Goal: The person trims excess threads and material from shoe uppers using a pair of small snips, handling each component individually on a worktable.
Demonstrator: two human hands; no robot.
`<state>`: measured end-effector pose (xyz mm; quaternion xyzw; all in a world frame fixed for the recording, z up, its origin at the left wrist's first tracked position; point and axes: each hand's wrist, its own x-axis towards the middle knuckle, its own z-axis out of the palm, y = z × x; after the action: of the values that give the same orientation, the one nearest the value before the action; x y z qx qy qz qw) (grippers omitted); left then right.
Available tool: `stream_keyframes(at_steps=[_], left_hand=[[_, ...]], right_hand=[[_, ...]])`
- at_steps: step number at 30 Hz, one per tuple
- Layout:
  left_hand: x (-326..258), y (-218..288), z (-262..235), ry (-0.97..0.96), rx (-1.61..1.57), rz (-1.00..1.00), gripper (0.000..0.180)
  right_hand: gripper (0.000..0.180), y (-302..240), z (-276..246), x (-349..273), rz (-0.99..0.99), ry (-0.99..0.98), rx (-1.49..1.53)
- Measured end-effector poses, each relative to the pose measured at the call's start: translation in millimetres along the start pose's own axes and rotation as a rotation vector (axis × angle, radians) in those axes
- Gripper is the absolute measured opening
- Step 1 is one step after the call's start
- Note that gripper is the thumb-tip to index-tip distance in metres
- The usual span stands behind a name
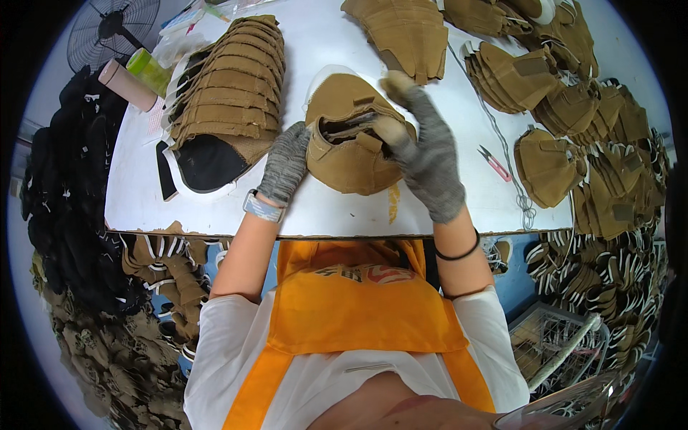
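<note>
The left hand (287, 161) holds the brown shoe upper (351, 165) by its left side; the right hand (433, 154), slightly blurred, is spread wide, thumb at the opening and fingers out past the far right edge. The upper sits between both hands, its toe pieces joined into a rounded shape, so the forming looks well along; whether this piece is complete, I cannot tell. Just left of the left hand lies a long nested row of uppers (233, 86), beyond the hands a smaller stack of uppers (401, 32), and right of the right hand many piled uppers (509, 75); which are done and which are left is unclear

All this rests on a white table (473, 204), with pink-handled snips (494, 163) and a grey cord (502, 136) right of the right hand. Far left of the left hand stand a fan (111, 25) and a dark heap (72, 165); low at the right is a wire crate (559, 337)
</note>
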<state>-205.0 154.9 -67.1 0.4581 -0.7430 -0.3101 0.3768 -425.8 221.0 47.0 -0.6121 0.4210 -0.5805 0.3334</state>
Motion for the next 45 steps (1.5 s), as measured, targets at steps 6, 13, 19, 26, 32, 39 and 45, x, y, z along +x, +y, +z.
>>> stream_keyframes(at_steps=[6,13,19,26,32,39,45], left_hand=[[-35.2,65.9,-7.5,0.354,-0.02,0.069,0.04],[-2.4,117.5,3.0,0.039,-0.282,0.259,0.083],[-0.1,91.0,14.1,0.098,-0.033,0.27,0.093],[-11.2,70.9,26.7,0.229,-0.34,0.382,0.091],[-14.0,63.2,33.1,0.243,-0.382,0.38,0.087],[-14.5,59.4,33.2,0.269,-0.334,0.439,0.084],[-14.0,61.3,32.1,0.262,-0.329,0.428,0.084]], right_hand=[[0.05,16.3,1.4,-5.4,0.385,-0.059,0.253],[0.042,61.8,-0.9,1.7,0.254,-0.074,0.203],[0.042,68.8,2.2,-5.2,0.291,-0.047,0.204],[0.049,32.4,-43.6,34.2,0.299,-0.165,0.033],[0.067,126.5,-113.0,96.5,-0.044,0.119,-1.457],[0.062,144.6,-114.3,109.1,0.106,0.032,-1.065],[0.046,139.9,-100.5,114.1,0.38,0.214,-0.464]])
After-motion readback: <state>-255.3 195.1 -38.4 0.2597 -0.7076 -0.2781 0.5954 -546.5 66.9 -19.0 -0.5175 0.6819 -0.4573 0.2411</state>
